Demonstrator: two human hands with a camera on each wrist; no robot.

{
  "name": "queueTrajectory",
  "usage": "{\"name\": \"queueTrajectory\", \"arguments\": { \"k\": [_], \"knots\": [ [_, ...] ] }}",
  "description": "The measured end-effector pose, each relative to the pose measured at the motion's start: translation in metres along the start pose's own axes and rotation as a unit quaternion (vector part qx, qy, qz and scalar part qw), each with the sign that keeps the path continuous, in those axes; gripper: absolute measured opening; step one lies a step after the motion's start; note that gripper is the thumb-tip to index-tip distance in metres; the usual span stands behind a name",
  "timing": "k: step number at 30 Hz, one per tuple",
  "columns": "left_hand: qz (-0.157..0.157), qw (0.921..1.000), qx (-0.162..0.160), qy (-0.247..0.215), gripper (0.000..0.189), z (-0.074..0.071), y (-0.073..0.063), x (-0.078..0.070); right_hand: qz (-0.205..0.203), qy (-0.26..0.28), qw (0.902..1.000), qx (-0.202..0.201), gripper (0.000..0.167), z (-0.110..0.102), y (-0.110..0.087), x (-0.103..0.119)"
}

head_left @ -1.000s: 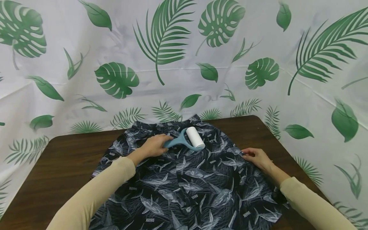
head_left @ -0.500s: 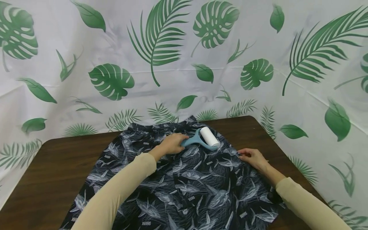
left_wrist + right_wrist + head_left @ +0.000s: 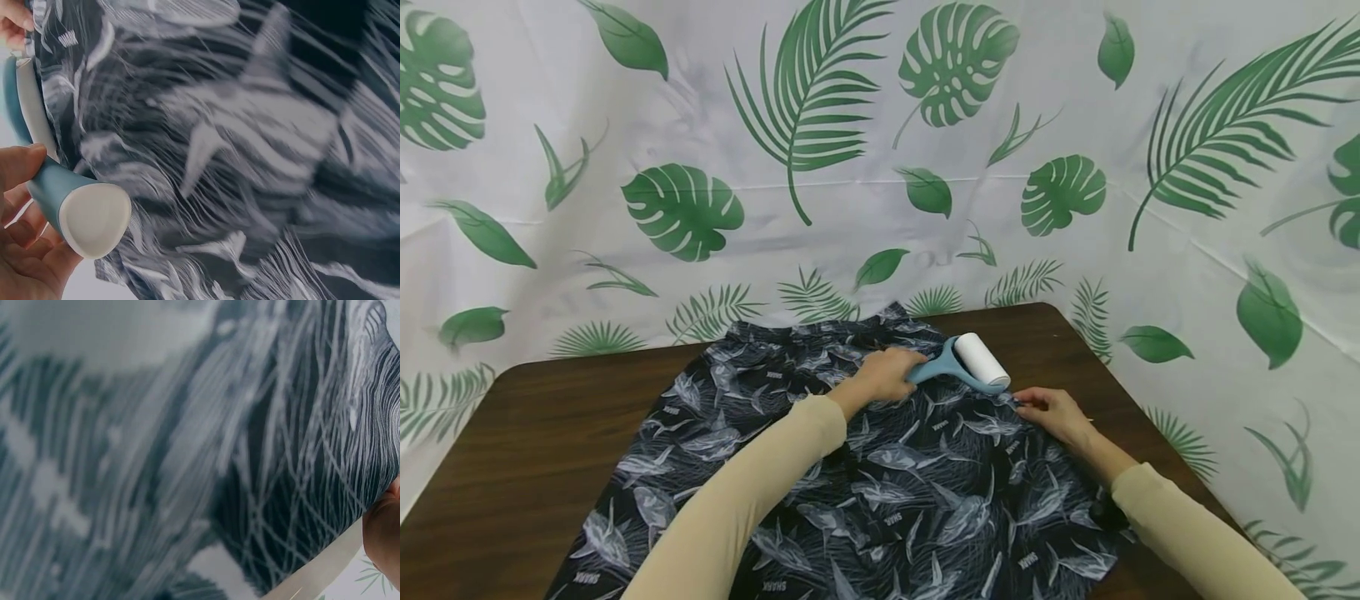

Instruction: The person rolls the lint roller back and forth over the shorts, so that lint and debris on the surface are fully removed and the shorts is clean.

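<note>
My left hand (image 3: 889, 373) grips the blue handle of a lint roller (image 3: 955, 367), its white roll (image 3: 981, 359) at the garment's right edge. The left wrist view shows fingers curled round that handle (image 3: 75, 206), its pale end cap facing the camera. Beneath lies a dark garment with a white shark print (image 3: 895, 467), spread over the table. At its right edge my right hand (image 3: 1054, 414) pinches the cloth between thumb and fingers. In the right wrist view the printed cloth (image 3: 300, 425) fills most of the picture, with a bit of the right hand (image 3: 382, 540) at the edge.
The dark brown wooden table (image 3: 550, 433) shows on both sides of the garment. Behind and to the right hangs a white cloth backdrop with green leaves (image 3: 685, 212). A small black object (image 3: 1108, 510) sits by the right forearm.
My left hand has moved right with the lint roller, from the garment's upper middle to its right edge. The right hand keeps its pinch on the cloth; the head view has shifted slightly.
</note>
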State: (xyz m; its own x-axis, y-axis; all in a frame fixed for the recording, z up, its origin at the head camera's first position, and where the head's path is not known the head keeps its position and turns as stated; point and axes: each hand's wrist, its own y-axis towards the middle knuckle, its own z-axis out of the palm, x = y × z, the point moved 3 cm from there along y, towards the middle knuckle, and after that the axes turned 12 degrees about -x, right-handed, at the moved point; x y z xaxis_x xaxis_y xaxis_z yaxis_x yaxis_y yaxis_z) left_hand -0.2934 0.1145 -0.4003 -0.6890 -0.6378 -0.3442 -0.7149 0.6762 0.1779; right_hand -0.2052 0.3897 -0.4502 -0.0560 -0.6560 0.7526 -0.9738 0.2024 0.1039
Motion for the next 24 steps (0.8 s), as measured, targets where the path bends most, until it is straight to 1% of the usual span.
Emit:
{"name": "queueTrajectory", "arguments": {
  "k": [5,7,9,14,16,21,24],
  "knots": [
    [0.003,0.9999,0.011,0.007,0.049,0.002,-0.004,-0.009,-0.023,-0.012,0.9996,-0.009,0.024,0.002,0.001,0.001],
    [0.007,0.9997,0.018,0.012,0.049,0.002,-0.008,-0.011,-0.025,-0.013,0.9995,-0.010,0.024,0.001,0.001,0.000],
    [0.015,0.9995,0.021,0.016,0.048,0.002,-0.012,-0.011,-0.019,-0.011,0.9997,-0.007,0.025,0.001,0.002,-0.002],
    [0.038,0.9991,0.015,0.010,0.048,-0.001,-0.025,-0.003,-0.010,-0.017,0.9998,-0.001,0.026,0.000,0.002,-0.002],
    [0.039,0.9991,0.016,0.003,0.048,-0.004,-0.032,0.002,-0.013,-0.023,0.9996,-0.001,0.025,0.000,0.002,-0.001],
    [0.040,0.9991,0.014,-0.008,0.048,-0.013,-0.055,0.016,-0.019,-0.023,0.9995,-0.004,0.025,0.001,0.002,-0.001],
    [0.042,0.9991,0.004,-0.009,0.048,-0.021,-0.071,0.026,-0.018,-0.017,0.9997,-0.004,0.025,0.001,0.001,0.000]
  ]
}}
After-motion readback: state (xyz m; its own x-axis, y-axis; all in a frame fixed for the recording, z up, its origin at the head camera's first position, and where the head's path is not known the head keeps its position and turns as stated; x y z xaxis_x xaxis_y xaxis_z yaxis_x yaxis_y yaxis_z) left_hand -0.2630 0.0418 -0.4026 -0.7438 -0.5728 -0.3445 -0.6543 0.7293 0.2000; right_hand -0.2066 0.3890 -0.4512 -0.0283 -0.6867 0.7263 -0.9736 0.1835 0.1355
